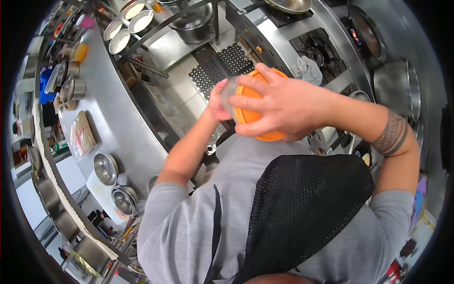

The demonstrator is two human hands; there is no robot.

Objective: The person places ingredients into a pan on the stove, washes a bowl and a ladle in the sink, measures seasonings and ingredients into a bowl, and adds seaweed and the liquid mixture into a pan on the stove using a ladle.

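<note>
A translucent container [229, 97] with an orange lid [254, 116] is held tilted in front of my chest. My left hand [218, 102] is closed round the clear side of it, its fingers partly hidden behind. Across the lid lies my right hand [272, 102], fingers spread and curled over the rim, gripping it. The lid sits on the container's mouth. What is inside the container cannot be made out.
A steel counter [116, 104] on the left bears a wrapped bag [82, 135], steel bowls [106, 168] and pots. Round pans with white contents [141, 22] stand at the upper left. On the right are stove burners [318, 49], a grey cloth [307, 70] and a large pot [395, 90].
</note>
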